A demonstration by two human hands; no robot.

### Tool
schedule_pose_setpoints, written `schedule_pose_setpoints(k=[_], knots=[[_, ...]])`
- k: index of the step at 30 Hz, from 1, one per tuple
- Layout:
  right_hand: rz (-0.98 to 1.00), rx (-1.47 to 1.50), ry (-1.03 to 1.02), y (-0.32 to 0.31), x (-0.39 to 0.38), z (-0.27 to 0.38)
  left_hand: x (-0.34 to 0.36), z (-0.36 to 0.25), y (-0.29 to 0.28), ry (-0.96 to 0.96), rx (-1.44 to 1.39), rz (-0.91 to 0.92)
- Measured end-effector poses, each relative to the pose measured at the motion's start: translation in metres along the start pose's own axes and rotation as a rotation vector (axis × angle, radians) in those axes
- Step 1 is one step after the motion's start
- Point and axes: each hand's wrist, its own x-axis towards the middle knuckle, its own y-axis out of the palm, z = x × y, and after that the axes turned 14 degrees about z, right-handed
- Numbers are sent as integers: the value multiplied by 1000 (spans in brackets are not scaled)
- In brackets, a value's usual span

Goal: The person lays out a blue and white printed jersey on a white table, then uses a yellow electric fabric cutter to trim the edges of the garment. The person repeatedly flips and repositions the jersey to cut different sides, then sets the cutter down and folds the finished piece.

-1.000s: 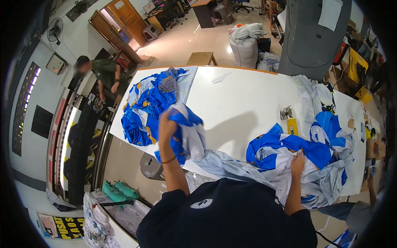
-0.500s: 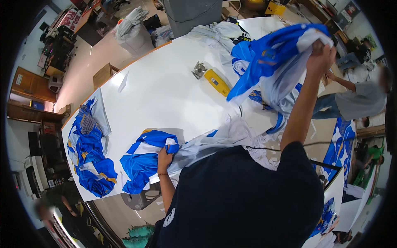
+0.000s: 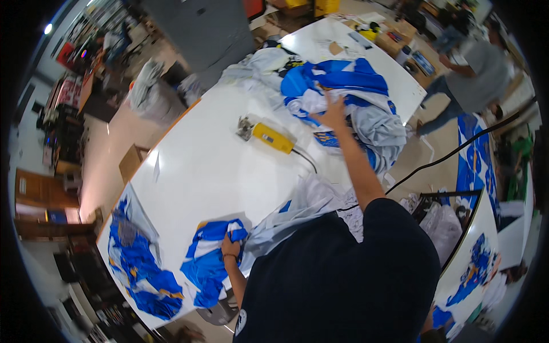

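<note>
At the near edge of the white table (image 3: 197,171), my left hand (image 3: 230,247) is closed on a crumpled blue and white fabric piece (image 3: 205,267), which hangs partly over the edge. My right arm stretches far forward. My right hand (image 3: 333,116), its fingers apart, rests at a heap of blue and white fabric (image 3: 357,83); its fingertips lie against the cloth. Grey-white cloth (image 3: 377,134) bunches at the heap's right side. Between my hands, pale fabric (image 3: 274,226) trails along the table edge against my body.
A yellow handheld cutting machine (image 3: 273,138) with a black cord lies mid-table. Another blue fabric pile (image 3: 143,280) sits at the left end, and a white pile (image 3: 260,66) at the far side. A person in grey (image 3: 477,71) stands beyond the right edge. A black cable (image 3: 457,150) crosses at right.
My right hand has come down and leftward, and the blue and white cloth it held raised now lies on the heap, with its fingers spread. My left hand keeps its hold. The view has shifted.
</note>
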Motion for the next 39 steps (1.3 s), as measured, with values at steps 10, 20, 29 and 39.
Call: schedule_pose_setpoints(k=[10, 20, 29, 39], knots=[[102, -272, 97, 36, 16, -26, -1, -12, -23, -78, 22, 55], [89, -110, 60, -15, 30, -53, -33, -25, -6, 49, -153, -390], [332, 727, -783, 56, -121, 158, -66, -128, -126, 736, -749, -490], [741, 753, -1028, -10, -180, 301, -158, -128, -304, 876, -277, -1143]])
